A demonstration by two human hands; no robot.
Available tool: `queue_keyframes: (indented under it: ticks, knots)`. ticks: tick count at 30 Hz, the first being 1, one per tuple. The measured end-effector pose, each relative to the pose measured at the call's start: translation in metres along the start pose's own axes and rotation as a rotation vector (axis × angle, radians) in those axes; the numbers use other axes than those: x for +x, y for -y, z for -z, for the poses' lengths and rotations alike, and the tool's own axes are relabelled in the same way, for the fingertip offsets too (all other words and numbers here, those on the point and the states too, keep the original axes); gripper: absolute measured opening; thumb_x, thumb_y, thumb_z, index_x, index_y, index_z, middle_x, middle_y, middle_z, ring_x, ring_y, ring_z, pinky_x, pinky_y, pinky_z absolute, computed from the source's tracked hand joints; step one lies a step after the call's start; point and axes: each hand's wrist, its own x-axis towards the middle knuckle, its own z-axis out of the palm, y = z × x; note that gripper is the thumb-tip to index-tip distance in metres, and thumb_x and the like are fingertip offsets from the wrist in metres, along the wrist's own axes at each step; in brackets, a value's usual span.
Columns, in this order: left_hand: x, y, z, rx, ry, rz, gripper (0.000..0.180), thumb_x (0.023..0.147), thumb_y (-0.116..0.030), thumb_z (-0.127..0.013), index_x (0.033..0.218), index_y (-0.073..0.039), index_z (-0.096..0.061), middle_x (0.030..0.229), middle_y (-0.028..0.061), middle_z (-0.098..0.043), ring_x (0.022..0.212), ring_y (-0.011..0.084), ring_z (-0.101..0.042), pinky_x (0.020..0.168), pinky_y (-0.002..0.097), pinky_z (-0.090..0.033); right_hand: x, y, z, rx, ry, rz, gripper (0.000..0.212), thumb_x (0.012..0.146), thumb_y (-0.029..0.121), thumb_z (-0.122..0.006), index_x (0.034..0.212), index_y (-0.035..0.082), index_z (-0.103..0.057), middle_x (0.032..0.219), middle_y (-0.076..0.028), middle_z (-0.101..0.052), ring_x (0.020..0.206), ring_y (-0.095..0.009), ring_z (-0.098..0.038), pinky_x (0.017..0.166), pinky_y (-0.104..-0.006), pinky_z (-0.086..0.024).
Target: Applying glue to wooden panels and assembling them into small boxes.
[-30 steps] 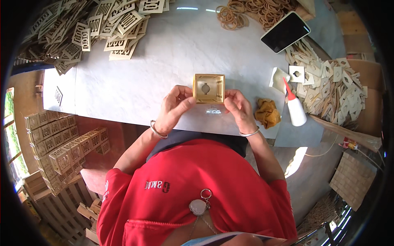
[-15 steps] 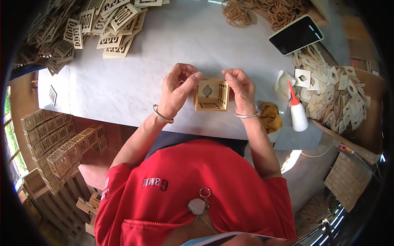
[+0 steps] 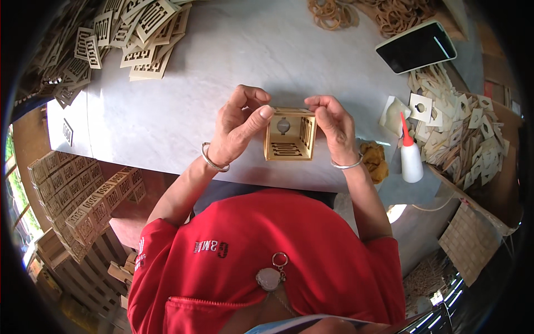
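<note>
Loose slotted wooden panels [image 3: 149,60] lie at left on the table [image 3: 178,111]. Left hand [image 3: 236,125]: fingers curled, thumb and forefinger narrowly parted at the box's upper left corner; a firm hold cannot be confirmed. The open slotted wooden box [image 3: 290,135] is between the hands, near the table's front edge. Judged light, stiff, fragile at its cut-outs; best held by opposite outer walls. Right hand [image 3: 338,129]: fingers bent inward at the upper right corner; grip likewise unconfirmed. White squeeze bottle [image 3: 411,163] farther right.
</note>
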Motion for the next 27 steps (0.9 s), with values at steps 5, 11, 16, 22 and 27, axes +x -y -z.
queue_keyframes:
  ticks: [5, 11, 16, 22, 27]
  knots:
    - [-0.011, -0.016, 0.039, 0.794, 0.231, -0.485, 0.088, 0.062, -0.049, -0.079, 0.128, 0.0, -0.046, 0.118, 0.0133, -0.054, 0.102, 0.0277, -0.054, 0.08, 0.0354, -0.047, -0.02, 0.014, 0.03, -0.409, 0.156, 0.22, 0.079, 0.073, 0.037, -0.078, 0.133, 0.002, -0.042, 0.125, -0.012, -0.05, 0.101, -0.019, -0.054, 0.078, -0.0284, -0.048]
    - [-0.008, 0.001, 0.03, 1.067, 0.287, -0.591, 0.086, 0.061, -0.043, -0.079, 0.13, -0.003, -0.044, 0.12, 0.0126, -0.053, 0.11, 0.0303, -0.049, 0.091, 0.0402, -0.039, -0.019, 0.007, 0.016, -0.893, 0.219, 0.477, 0.087, 0.059, 0.016, -0.083, 0.133, 0.001, -0.041, 0.126, -0.013, -0.052, 0.103, -0.027, -0.055, 0.082, -0.035, -0.048]
    - [-0.003, 0.005, 0.03, 1.1, 0.278, -0.577, 0.081, 0.063, -0.037, -0.078, 0.129, -0.004, -0.045, 0.119, 0.0096, -0.054, 0.108, 0.0272, -0.05, 0.085, 0.0371, -0.038, -0.016, -0.002, 0.011, -0.985, 0.207, 0.613, 0.076, 0.061, 0.01, -0.078, 0.128, -0.003, -0.046, 0.119, -0.012, -0.058, 0.09, -0.025, -0.058, 0.079, -0.0351, -0.047]
    - [-0.002, 0.009, 0.03, 1.065, 0.237, -0.647, 0.076, 0.061, -0.035, -0.079, 0.125, -0.004, -0.051, 0.115, 0.0078, -0.059, 0.105, 0.0266, -0.053, 0.083, 0.0365, -0.039, -0.021, -0.007, 0.008, -0.931, 0.152, 0.627, 0.063, 0.061, 0.01, -0.077, 0.118, -0.005, -0.053, 0.114, -0.009, -0.061, 0.069, -0.023, -0.055, 0.074, -0.034, -0.047]
    - [-0.005, 0.009, 0.031, 1.072, 0.252, -0.677, 0.079, 0.057, -0.032, -0.08, 0.125, -0.002, -0.052, 0.116, 0.0085, -0.06, 0.106, 0.0266, -0.054, 0.083, 0.0366, -0.04, -0.022, -0.005, 0.005, -0.901, 0.125, 0.641, 0.062, 0.06, 0.009, -0.076, 0.116, -0.005, -0.054, 0.112, -0.01, -0.062, 0.067, -0.022, -0.054, 0.07, -0.0327, -0.047]
